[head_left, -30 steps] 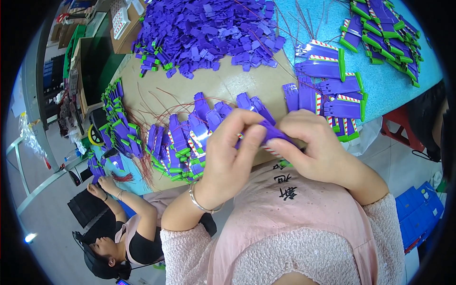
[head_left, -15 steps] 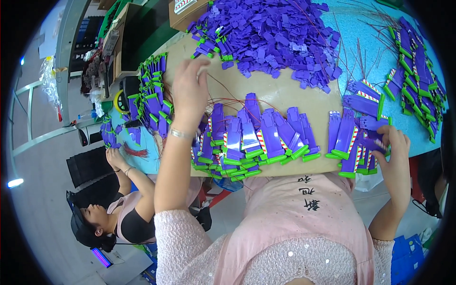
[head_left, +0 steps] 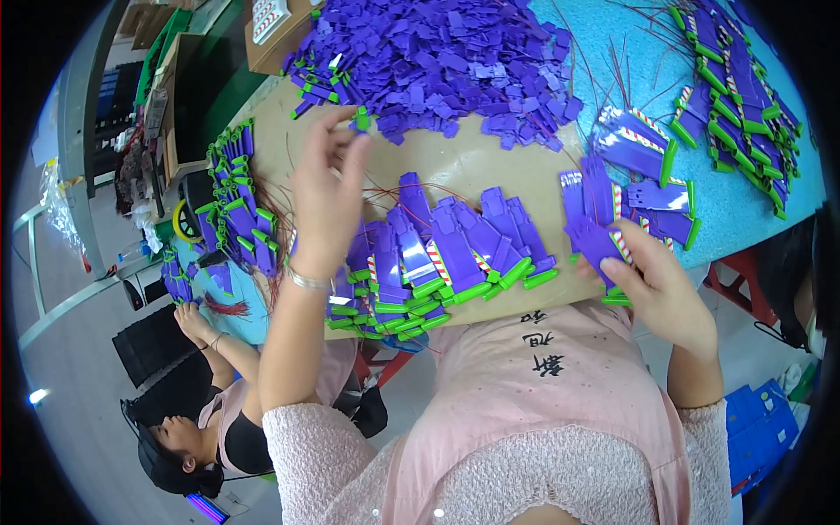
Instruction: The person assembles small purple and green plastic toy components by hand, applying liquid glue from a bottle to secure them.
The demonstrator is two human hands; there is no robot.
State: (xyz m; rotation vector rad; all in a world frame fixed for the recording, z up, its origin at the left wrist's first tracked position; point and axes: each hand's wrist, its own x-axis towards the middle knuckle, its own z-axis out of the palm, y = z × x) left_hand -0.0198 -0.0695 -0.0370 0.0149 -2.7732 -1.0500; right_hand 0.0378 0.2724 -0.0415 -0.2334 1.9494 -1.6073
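My left hand (head_left: 325, 188) is raised over the table with its fingers curled. At its fingertips is a small green piece (head_left: 362, 119), with a bit of purple under it. My right hand (head_left: 661, 284) grips a flat purple plastic part (head_left: 598, 247) with a red-and-white striped edge, between thumb and fingers. Other purple parts (head_left: 599, 192) lie just beyond it, partly covering one another. Between my hands spreads a row of purple parts with green ends (head_left: 459, 254), with thin red wires behind them.
A large heap of small purple pieces (head_left: 437, 61) fills the far middle of the table (head_left: 455, 166). More green-ended parts lie at the far right (head_left: 744, 105) and at the left (head_left: 238, 197). A cardboard box (head_left: 273, 39) stands behind. At left, a co-worker (head_left: 232, 411) handles parts.
The view has shifted, so the table's contents sit further left. My right hand has moved inward, bringing a purple part with it. A small green piece now shows at my left fingertips.
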